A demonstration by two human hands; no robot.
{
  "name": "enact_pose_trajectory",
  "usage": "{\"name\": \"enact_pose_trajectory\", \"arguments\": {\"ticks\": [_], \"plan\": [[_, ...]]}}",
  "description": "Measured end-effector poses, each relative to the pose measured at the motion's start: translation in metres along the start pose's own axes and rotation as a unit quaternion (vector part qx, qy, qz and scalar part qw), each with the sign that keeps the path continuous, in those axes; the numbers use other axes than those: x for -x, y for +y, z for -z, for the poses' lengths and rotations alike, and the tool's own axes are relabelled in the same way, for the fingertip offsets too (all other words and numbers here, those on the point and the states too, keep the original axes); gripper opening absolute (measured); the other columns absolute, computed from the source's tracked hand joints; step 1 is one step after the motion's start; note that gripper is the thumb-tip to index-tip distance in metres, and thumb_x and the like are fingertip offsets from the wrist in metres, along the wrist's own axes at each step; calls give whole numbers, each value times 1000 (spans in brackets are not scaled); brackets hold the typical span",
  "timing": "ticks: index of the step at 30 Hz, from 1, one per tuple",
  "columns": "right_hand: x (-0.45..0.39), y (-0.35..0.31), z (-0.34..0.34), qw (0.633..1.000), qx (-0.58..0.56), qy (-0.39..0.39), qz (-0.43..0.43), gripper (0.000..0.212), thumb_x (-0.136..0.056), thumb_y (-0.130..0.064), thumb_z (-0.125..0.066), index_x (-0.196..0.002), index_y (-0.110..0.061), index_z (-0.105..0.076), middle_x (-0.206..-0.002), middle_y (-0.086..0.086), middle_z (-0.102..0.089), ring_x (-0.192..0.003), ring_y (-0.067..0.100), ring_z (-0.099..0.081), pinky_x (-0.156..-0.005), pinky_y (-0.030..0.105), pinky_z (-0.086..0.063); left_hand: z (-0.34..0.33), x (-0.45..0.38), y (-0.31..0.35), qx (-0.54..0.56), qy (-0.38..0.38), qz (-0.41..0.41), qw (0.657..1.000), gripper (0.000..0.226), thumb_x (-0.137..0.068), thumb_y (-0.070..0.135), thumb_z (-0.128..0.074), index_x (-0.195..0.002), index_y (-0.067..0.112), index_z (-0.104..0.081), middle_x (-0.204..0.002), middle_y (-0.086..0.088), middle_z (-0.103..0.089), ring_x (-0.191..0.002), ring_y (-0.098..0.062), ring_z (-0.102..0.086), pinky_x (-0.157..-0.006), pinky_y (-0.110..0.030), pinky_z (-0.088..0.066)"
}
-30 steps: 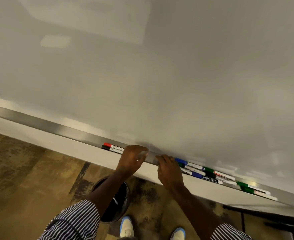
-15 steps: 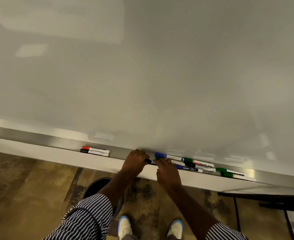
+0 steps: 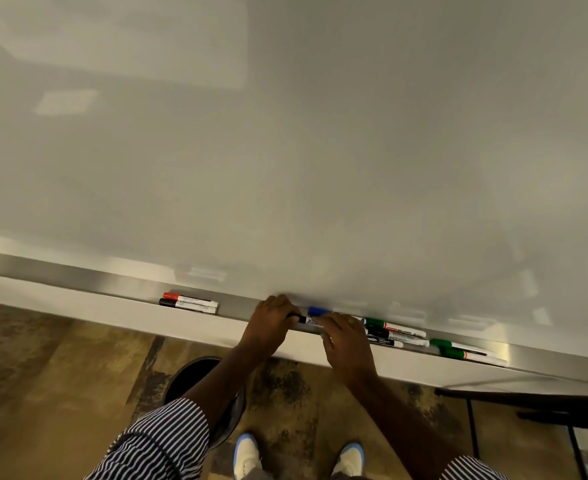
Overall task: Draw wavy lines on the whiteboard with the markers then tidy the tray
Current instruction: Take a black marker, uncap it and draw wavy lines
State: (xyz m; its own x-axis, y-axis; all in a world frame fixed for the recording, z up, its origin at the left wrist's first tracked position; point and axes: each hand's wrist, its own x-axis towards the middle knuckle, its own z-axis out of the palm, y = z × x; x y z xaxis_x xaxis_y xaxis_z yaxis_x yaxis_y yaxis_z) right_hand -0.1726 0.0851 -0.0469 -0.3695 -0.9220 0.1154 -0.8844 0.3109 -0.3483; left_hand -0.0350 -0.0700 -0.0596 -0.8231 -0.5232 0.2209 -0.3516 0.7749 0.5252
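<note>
Head view: both hands (image 3: 311,329) curled around one black-capped marker (image 3: 304,319) over tray (image 3: 112,308).

A long metal tray (image 3: 78,277) carries markers: a red one (image 3: 189,299) and a black one (image 3: 187,305) lie side by side toward its left end, while blue (image 3: 317,311), green (image 3: 394,327) and black ones (image 3: 397,335) cluster toward the right end.

The only lettering that reads at all is on the dark marker (image 3: 385,341) lying in the tray (image 3: 112,311) just right of the right hand (image 3: 346,344): white letters "mlin", the start of the word hidden behind the hand. The marker held between the two hands (image 3: 309,320) carries blue print too blurred to read. The labels on the other markers are too small to make out.
</note>
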Motion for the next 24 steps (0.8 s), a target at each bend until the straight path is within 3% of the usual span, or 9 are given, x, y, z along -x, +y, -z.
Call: {"name": "enact_pose_trajectory", "arguments": {"ticks": [4,7,9,12,14,18,21,24], "plan": [[0,-1,24,986,-138,59,-73,30,-93,-14,-69,-121,-24,-70,-116,-3,-70,-107,19,-61,-94,34,-48,11,-2,18,100,50,51,992,44,-104,37,-34,-90,15,-70,-87,1,-60,-79,-17,-53,-70,-37,-46],[-2,-11,61,934,-327,61,-134,28,-93,-13,-71,-112,-34,-70,-108,-14,-72,-100,5,-66,-90,30,-57,27,-10,40,199,82,112,970,42,-104,41,-35,-87,19,-66,-85,4,-62,-81,-15,-59,-75,-41,-51],[-3,-20,92,890,-427,63,-146,31,-91,-7,-72,-109,-32,-70,-103,-9,-76,-92,10,-72,-85,31,-61,46,-18,62,265,103,141,948,35,-106,41,-40,-81,28,-60,-77,8,-62,-76,-15,-62,-72,-43,-54],[-3,-32,143,817,-561,55,-125,31,-85,-5,-74,-113,-19,-72,-94,11,-77,-75,30,-74,-71,37,-63,81,-28,100,369,150,162,903,40,-104,39,-45,-72,21,-61,-66,4,-64,-66,-10,-61,-65,-30,-52],[-2,-43,173,776,-623,47,-92,32,-81,-11,-81,-111,-16,-75,-91,18,-76,-73,34,-73,-67,36,-63,104,-32,123,419,184,141,878,51,-103,44,-47,-66,12,-61,-59,0,-62,-59,-8,-57,-62,-20,-47],[-4,-71,213,736,-675,50,3,35,-76,-34,-87,-106,-17,-77,-89,20,-75,-74,35,-73,-60,33,-61,145,-42,174,466,203,50,860,75,-98,61,-40,-64,-3,-60,-55,-8,-57,-53,-13,-53,-59,-19,-44],[-10,-94,241,712,-690,127,44,31,-80,-40,-83,-103,-21,-77,-84,14,-75,-70,28,-73,-55,30,-59,168,-51,205,501,213,16,839,80,-96,71,-30,-80,0,-65,-74,-8,-66,-73,-16,-66,-74,-21,-50],[-20,-112,268,693,-680,238,41,30,-83,-45,-78,-100,-22,-76,-79,10,-75,-66,26,-72,-56,31,-58,184,-58,232,562,206,26,800,54,-97,64,-36,-104,25,-73,-100,-1,-75,-101,-22,-71,-87,-27,-55]]}}
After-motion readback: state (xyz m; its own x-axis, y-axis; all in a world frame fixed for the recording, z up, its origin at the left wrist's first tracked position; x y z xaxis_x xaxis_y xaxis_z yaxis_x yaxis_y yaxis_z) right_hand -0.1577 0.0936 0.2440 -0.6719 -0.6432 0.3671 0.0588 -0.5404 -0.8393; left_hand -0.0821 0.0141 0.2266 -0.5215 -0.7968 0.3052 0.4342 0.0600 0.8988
